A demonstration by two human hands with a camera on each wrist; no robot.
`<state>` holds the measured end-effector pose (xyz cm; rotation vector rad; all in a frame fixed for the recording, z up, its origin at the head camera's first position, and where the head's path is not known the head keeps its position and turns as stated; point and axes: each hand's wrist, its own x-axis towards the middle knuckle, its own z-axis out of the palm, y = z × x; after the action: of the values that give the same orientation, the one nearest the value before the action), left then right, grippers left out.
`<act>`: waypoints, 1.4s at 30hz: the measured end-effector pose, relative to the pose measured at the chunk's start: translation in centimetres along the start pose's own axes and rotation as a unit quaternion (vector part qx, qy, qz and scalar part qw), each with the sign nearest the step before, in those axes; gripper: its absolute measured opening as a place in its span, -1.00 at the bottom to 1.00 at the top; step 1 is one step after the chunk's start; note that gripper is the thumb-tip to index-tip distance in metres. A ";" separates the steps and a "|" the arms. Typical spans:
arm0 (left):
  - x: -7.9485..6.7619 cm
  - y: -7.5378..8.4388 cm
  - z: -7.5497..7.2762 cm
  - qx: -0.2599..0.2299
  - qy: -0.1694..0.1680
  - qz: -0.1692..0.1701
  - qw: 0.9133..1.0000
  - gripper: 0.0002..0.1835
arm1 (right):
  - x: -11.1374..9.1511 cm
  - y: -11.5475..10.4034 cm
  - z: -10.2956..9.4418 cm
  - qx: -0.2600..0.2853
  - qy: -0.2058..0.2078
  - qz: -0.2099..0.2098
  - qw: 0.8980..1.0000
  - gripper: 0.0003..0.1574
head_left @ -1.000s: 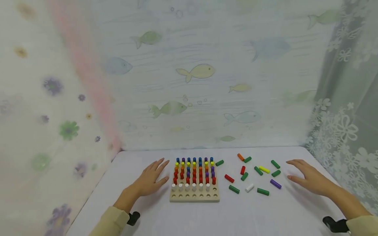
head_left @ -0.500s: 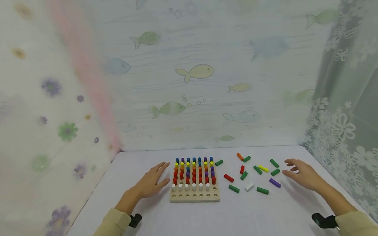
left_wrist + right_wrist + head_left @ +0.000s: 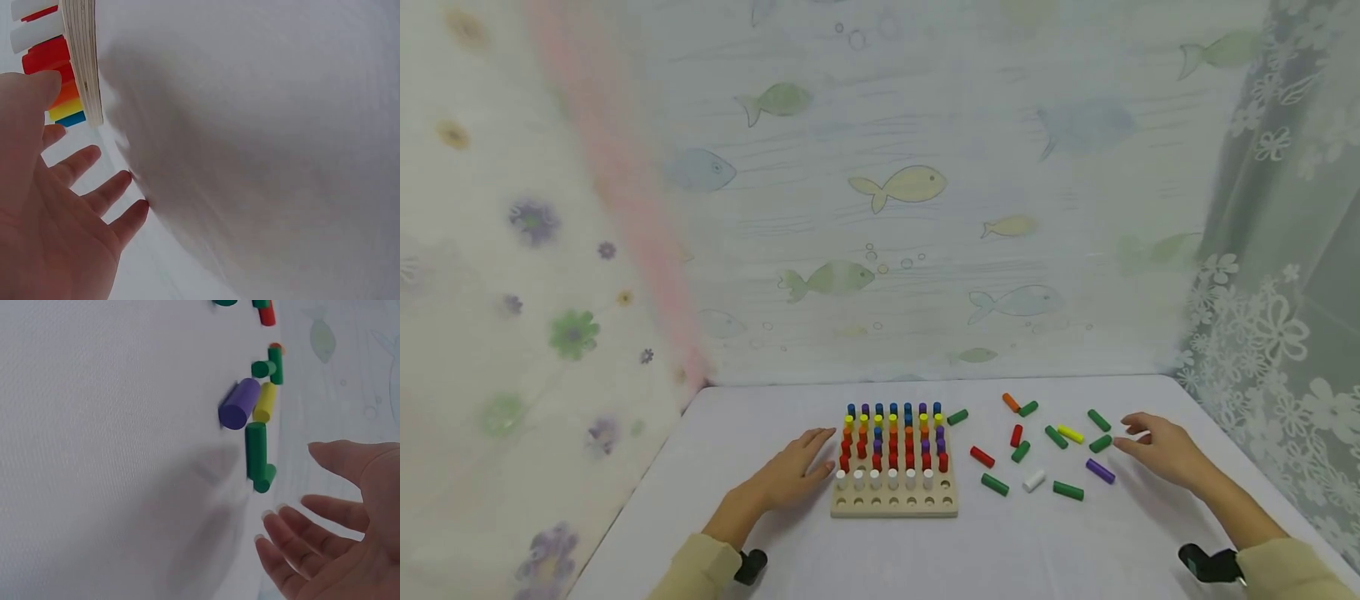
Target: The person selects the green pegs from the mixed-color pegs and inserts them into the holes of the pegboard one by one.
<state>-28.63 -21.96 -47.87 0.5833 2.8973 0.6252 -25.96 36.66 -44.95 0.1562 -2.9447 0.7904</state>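
Observation:
A wooden pegboard holds rows of upright blue, purple, yellow, orange, red and white pegs. Its front row of holes has no pegs. Just left of the board is my left hand, fingers loosely extended and holding nothing. In the left wrist view the thumb overlaps the board's pegs; I cannot tell whether it touches. My right hand hovers right of the loose pegs, thumb and fingers apart and nothing between them. Nearest to it lie a green peg and a purple peg.
More loose pegs lie scattered right of the board, among them a yellow peg, a white peg, a red peg and an orange peg. A white cloth covers the table. Patterned curtains hang behind.
My right hand has moved left, closer to the loose pegs. The left hand has shifted slightly right and nearer, toward the board's edge. The pegs have stayed in place.

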 end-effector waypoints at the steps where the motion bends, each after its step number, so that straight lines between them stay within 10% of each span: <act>1: 0.0 0.1 0.0 0.004 -0.001 0.001 1.000 -0.30 | 0.0 0.0 0.0 0.000 -0.001 0.001 1.000 -0.38; 42: -0.7 1.2 0.5 0.068 -0.078 -0.009 0.995 -0.34 | 2.4 -0.7 2.3 0.029 -0.033 0.083 0.996 -0.48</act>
<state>-27.46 -21.03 -47.76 0.5923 2.8094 0.3635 -28.36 34.74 -46.36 -0.0623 -3.0288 0.9104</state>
